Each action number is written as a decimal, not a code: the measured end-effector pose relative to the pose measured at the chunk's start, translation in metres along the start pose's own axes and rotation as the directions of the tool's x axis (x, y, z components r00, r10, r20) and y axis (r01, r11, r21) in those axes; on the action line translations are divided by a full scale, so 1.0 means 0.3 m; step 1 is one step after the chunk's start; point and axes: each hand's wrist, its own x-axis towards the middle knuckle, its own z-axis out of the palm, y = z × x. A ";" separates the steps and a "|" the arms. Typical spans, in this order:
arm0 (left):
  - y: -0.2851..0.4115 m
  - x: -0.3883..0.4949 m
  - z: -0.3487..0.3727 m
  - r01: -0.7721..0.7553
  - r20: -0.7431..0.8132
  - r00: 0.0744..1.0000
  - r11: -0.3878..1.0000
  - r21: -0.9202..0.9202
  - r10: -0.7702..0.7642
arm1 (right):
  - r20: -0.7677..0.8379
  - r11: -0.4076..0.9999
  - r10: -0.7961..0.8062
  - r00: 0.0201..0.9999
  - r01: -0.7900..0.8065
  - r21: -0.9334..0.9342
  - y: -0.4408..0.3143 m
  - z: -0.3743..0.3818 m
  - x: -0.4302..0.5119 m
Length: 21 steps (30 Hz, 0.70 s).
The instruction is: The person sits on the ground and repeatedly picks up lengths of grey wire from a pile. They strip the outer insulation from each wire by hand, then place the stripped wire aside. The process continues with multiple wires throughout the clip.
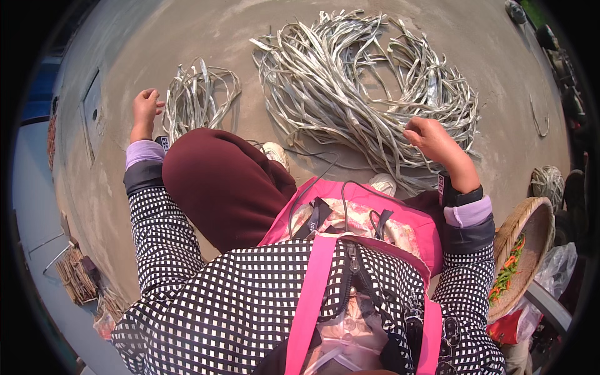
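Observation:
My left hand (146, 110) is raised at the left with its fingers loosely curled, just left of a small bundle of grey-white flat plastic strips (199, 93) on the concrete floor. A much larger, ring-shaped heap of the same grey-white strips (323, 98) lies ahead of me. Over the right lower part of this heap is my right hand (424, 136), bent at the wrist with the fingers pointing left. Whether its fingertips hold a strip cannot be told. A pink apron (431, 225) covers my lap, and thin dark cords run across it towards my shoes.
A woven basket (515, 234) with green and orange peppers (508, 269) stands at the right, beside a clear plastic bag (558, 269) and a wound bundle of strips (547, 185). A stack of brown sticks (77, 276) lies at the left. A hatch (93, 115) is set in the floor.

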 end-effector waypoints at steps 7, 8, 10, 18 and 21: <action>0.833 -0.180 0.026 -0.590 0.068 0.761 0.732 -0.341 0.645 | -0.040 0.999 0.023 0.999 -0.021 0.035 0.121 0.078 0.061; 0.882 -0.252 0.060 -0.622 0.085 0.725 0.703 -0.346 0.683 | -0.020 0.999 0.035 0.999 -0.034 0.025 0.144 0.096 0.079; 0.954 -0.389 0.127 -0.698 0.131 0.619 0.619 -0.360 0.775 | -0.025 0.997 0.072 0.997 -0.073 -0.041 0.192 0.139 0.119; 0.902 -0.691 0.426 -0.495 0.412 0.623 0.743 -0.450 0.664 | -0.078 0.981 0.195 0.978 -0.196 -0.003 0.313 0.280 0.254; 0.888 -0.679 0.469 -0.461 0.476 0.642 0.799 -0.386 0.601 | -0.148 0.983 0.182 0.972 -0.180 0.031 0.318 0.319 0.298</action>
